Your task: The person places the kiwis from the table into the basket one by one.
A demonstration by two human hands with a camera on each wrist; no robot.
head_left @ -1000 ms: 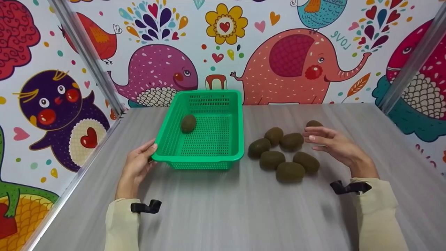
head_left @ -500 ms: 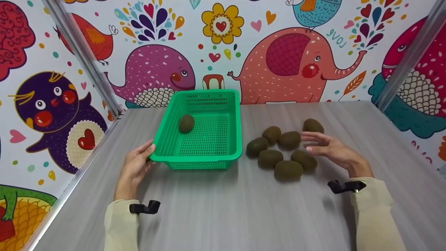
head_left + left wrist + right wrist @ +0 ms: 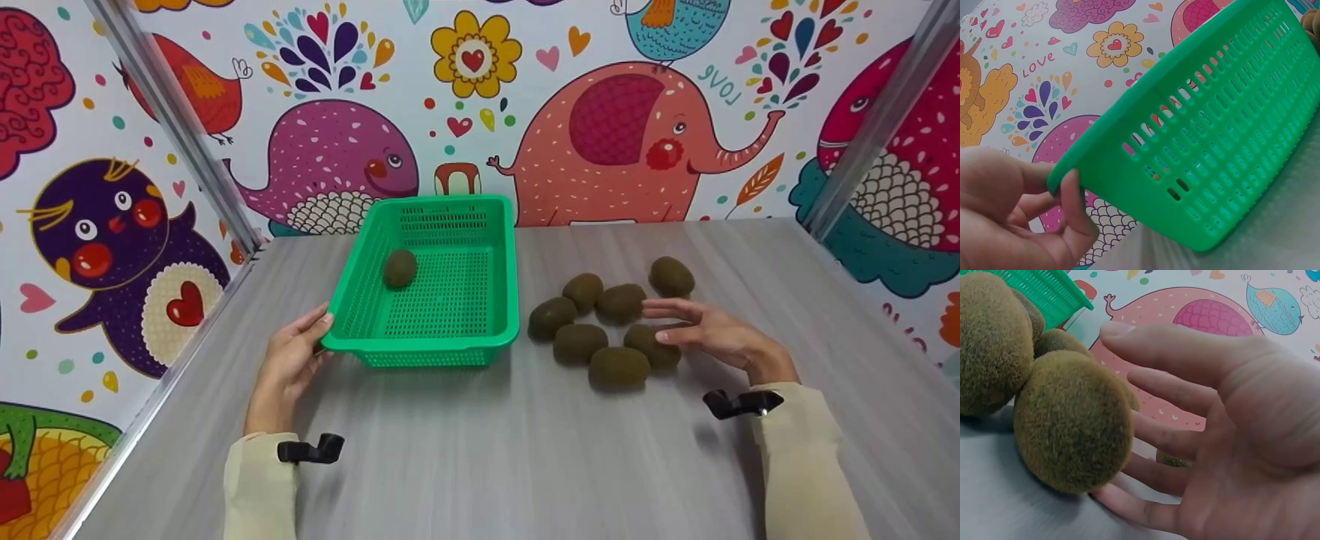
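My left hand [image 3: 291,365] pinches the near left corner of a green plastic basket [image 3: 431,344] between thumb and fingers; the left wrist view shows the thumb and fingers on its rim [image 3: 1081,154]. One kiwi [image 3: 400,268] lies inside the basket, toward its left side. To the right, my right hand [image 3: 718,337] reaches over the cluster with fingers spread and only slightly bent. Its fingertips overlap the nearest kiwi [image 3: 649,346], and in the right wrist view this fuzzy brown kiwi [image 3: 1075,422] sits right in front of the fingers, with the thumb raised above it.
Several more kiwis lie on the grey table [image 3: 465,457], among them a front kiwi [image 3: 619,368] and a left kiwi [image 3: 553,319]. A separate kiwi [image 3: 671,277] rests farther back. A printed cartoon wall [image 3: 480,97] closes off the back, and another stands at the left.
My right hand has moved from beside the far back kiwi toward me, down to the right kiwi of the cluster. The left hand keeps its hold on the basket corner.
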